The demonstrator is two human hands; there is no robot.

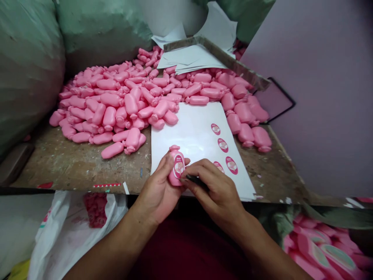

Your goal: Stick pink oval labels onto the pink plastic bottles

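Observation:
My left hand [159,188] is closed around a small pink bottle [173,179], holding it upright with its neck at the top. An oval sticker [178,165], dark pink and white, lies on the bottle's front. In my right hand [214,186] is a thin dark tool [197,181], its kind unclear because the fingers cover most of it. The right fingertips touch the bottle at the sticker's lower right edge. Beneath both hands a white sticker sheet [192,130] lies on the table, with several oval stickers [232,165] left on its right side.
Piles of pink bottles [110,99] cover the table's back and left. White sheets [192,58] rest behind, beside a wooden strip [215,54]. Large green sacks [99,31] stand at the back left. Below the table edge hang a white bag [70,241] and a sack of pink items [326,249].

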